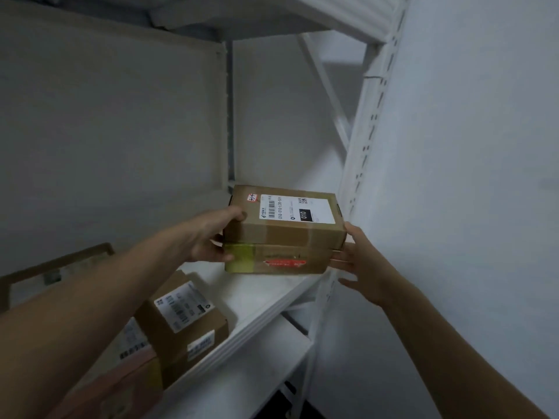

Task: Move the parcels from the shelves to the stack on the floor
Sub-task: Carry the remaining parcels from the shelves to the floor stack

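step in hand: lifting the two stacked boxes off the white shelf (266, 300), centre of frame. top parcel (287, 219) with the white label sits square on the bottom parcel (278, 261), the one with green tape and a red sticker; both are near the shelf's front edge, just left of the slotted upright (366, 140). left hand (208, 237) is clamped on the stack's left end: thumb (236, 214) hooked over the top parcel's upper edge, the other fingers curled against the ends of both boxes. right hand (360, 261) is at the right end with its fingers (341, 263) straight and spread, tips at the bottom parcel's end face; probably touching, but blur there makes contact hard to confirm. to do it well: get the right palm flat on the end or under the bottom box, squeeze inward evenly from both sides, keep the pair level so the top one doesn't slide, and pull straight out clear of the upright. more parcels (184, 322) are at lower left of the frame, well apart from both hands. floor stack isn't in view.
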